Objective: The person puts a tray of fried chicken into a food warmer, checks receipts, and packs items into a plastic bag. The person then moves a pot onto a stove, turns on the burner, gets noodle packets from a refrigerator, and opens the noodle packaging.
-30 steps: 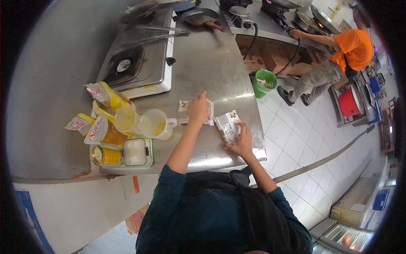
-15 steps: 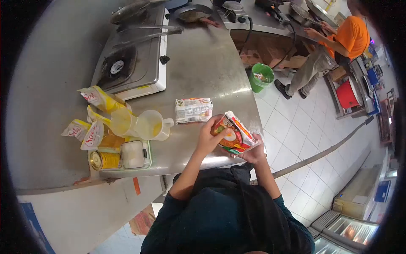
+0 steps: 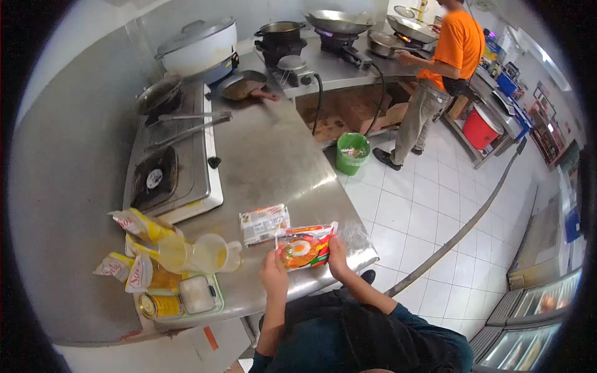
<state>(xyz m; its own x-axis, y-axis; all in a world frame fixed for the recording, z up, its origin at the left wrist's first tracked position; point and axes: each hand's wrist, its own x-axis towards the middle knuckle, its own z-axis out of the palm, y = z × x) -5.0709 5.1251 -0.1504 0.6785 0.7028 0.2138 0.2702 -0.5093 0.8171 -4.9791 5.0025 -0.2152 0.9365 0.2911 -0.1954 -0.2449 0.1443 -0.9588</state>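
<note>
Between my two hands is an instant noodle packet, its front with the fried egg picture facing up. My left hand grips its left end, and my right hand is closed on the right end. A second packet, pale printed side up, lies on the steel counter just behind the held one. Left of my left hand stand two cloudy plastic measuring jugs, one with yellowish residue.
Oil pouches, a yellow can and a lidded white container are grouped at left. Tongs rest on a gas stove. A frying pan sits behind. Beyond the counter are a green bin and a person in orange.
My view has tilted up, showing more of the back stoves. The packet has turned from tilted to nearly level, and my left hand has shifted from its face to its left end.
</note>
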